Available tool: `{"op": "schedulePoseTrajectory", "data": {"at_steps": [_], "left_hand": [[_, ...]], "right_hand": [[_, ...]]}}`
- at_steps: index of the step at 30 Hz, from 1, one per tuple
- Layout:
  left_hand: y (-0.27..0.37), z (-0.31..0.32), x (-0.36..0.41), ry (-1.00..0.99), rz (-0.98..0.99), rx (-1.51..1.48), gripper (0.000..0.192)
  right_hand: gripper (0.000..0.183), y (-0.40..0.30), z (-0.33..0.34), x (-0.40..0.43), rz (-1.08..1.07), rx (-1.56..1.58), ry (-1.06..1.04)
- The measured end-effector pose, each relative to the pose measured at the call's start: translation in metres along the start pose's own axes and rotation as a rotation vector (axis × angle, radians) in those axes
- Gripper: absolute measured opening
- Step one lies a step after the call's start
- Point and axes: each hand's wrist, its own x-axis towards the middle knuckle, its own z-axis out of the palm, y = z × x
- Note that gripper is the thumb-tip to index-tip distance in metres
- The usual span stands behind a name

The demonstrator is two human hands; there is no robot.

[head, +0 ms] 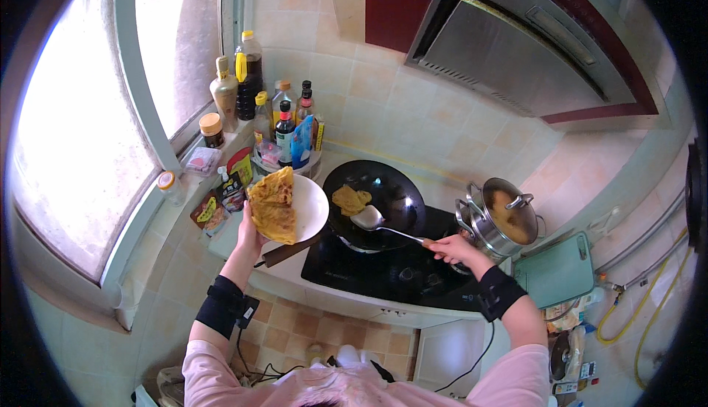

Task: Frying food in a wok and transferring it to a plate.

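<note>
My left hand (251,231) grips the rim of a white plate (311,208). Browned, folded flatbread or pancake pieces (272,207) cover the plate's left half. In my right hand (454,250) is the wooden handle of a metal cooking spatula (369,218). Its shiny head rests inside a black wok (392,191), touching or just beside a smaller piece of yellow-brown pancake (349,199). The wok sits on a black glass cooktop (381,280), and its wooden handle (290,251) points toward me at lower left, partly under the plate.
A lidded steel steamer pot (506,216) stands right of the wok. Sauce bottles (285,130) crowd the back left corner, with seasoning pouches (229,188) nearby. A green cutting board (556,271) leans at right. Overhead hangs a range hood (514,47). Black cables (271,372) trail below my arms.
</note>
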Motion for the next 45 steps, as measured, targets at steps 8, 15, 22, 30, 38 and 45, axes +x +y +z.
{"op": "schedulePoseTrajectory", "data": {"at_steps": [8, 15, 22, 30, 38, 45], "left_hand": [[-0.002, -0.003, 0.006, -0.042, -0.006, -0.021, 0.058], [0.004, -0.004, -0.002, -0.033, -0.041, -0.008, 0.056], [0.004, -0.010, -0.002, -0.057, -0.035, -0.047, 0.056], [0.001, 0.000, -0.003, -0.004, -0.033, 0.022, 0.056], [-0.014, 0.035, 0.018, -0.097, -0.104, 0.046, 0.058], [-0.030, 0.050, 0.031, -0.155, -0.166, -0.023, 0.059]], "right_hand": [[0.027, -0.002, 0.030, 0.025, -0.069, 0.104, 0.037], [0.026, 0.007, -0.022, 0.010, 0.040, 0.005, -0.070], [0.028, 0.002, 0.024, 0.039, -0.086, 0.224, -0.055], [0.030, -0.014, -0.033, -0.031, -0.131, 0.065, -0.030], [0.030, -0.088, -0.085, -0.120, -0.152, -0.119, -0.067], [0.028, -0.162, -0.085, -0.145, -0.179, -0.403, -0.087]]}}
